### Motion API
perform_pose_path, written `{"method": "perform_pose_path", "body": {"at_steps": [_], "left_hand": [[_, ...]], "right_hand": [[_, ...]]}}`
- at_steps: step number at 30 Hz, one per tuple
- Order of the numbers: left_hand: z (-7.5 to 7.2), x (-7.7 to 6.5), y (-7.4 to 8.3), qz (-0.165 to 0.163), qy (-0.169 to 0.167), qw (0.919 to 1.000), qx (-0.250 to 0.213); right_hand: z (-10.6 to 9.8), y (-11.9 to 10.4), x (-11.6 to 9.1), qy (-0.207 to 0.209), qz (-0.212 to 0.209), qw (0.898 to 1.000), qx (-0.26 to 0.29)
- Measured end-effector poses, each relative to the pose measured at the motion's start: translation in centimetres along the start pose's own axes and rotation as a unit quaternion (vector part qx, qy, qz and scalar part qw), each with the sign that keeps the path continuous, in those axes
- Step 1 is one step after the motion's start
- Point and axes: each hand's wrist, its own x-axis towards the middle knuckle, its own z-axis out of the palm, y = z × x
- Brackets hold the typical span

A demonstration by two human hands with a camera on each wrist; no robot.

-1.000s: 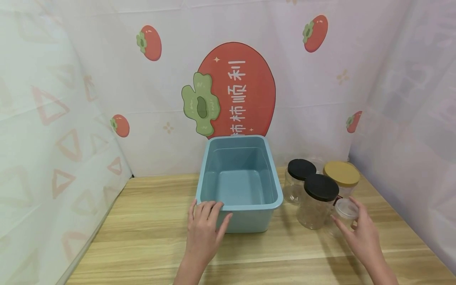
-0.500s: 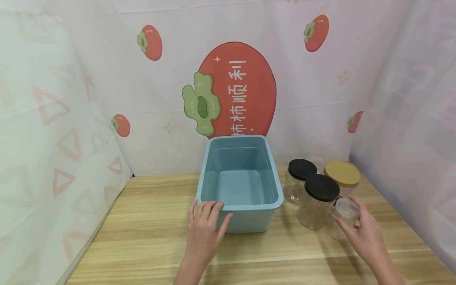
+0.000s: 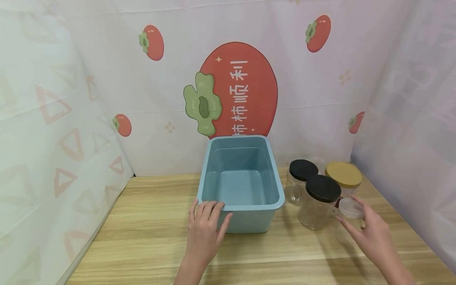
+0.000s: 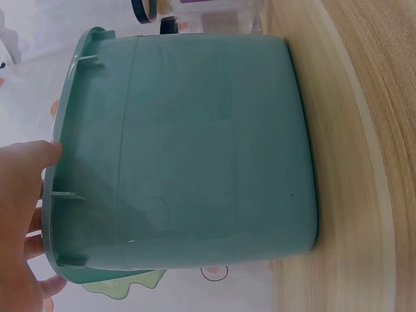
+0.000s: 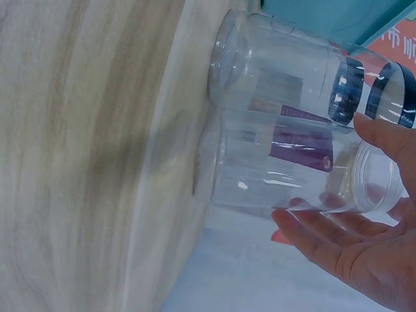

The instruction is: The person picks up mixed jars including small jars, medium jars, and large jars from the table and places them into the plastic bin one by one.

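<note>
My left hand rests at the near left corner of a blue plastic bin, fingers over the rim and thumb on its outer side. Nothing lies inside the bin. In the left wrist view, the thumb touches the rim. My right hand holds a small clear jar near its translucent lid, thumb on one side and fingers on the other. Beside it stands a larger clear jar with a black lid. Whether the small jar's base touches the table cannot be told.
Another black-lidded jar and a yellow-lidded jar stand behind, with a clear container partly hidden among them. A purple label shows through the small jar. Printed cloth encloses the wooden table.
My right hand has shifted slightly right with the small clear jar, widening its distance from the black-lidded jar. The left hand and the bin have stayed in place.
</note>
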Motion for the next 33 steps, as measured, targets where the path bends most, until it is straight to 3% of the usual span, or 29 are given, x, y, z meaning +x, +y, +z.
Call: {"method": "perform_pose_path", "body": {"at_steps": [13,18,27,33], "left_hand": [[0.1,0.0,0.2,-0.010,-0.002,0.9999,0.003],[0.2,0.1,0.3,-0.018,0.002,0.9998,-0.004],[0.2,0.2,0.3,-0.034,0.004,0.9991,-0.024],[0.1,0.2,0.3,-0.040,-0.002,0.9990,-0.022]], "right_hand": [[-1.5,-0.5,0.8,0.002,-0.028,0.999,-0.021],[-2.0,-0.7,1.0,-0.020,-0.023,0.999,-0.033],[-3.1,-1.2,1.6,-0.037,-0.049,0.997,-0.038],[-3.8,-1.7,1.9,-0.058,-0.040,0.997,-0.042]]}}
